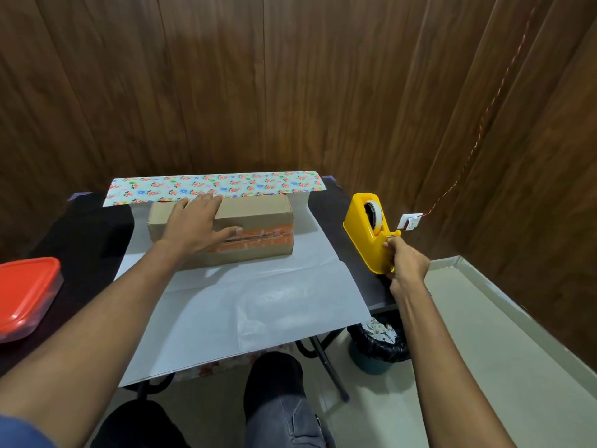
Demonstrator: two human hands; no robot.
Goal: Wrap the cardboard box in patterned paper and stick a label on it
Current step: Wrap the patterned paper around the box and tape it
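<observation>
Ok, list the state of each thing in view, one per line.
box: unwrapped, lying on the paper
paper: spread white side up, far edge folded over the box
left hand: flat on the box, fingertips pinning the fold
right hand: pinching at the dispenser's cutter end
dispenser: upright, roll loaded
tub: lid on
bin: lined, holding scraps

I observe my left hand (197,226) extended forward, palm down, fingers straight and spread, while my right hand (405,265) is out to the side, fingers curled in a pinch.

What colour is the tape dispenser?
Yellow: the tape dispenser shows clearly in the head view.
</observation>
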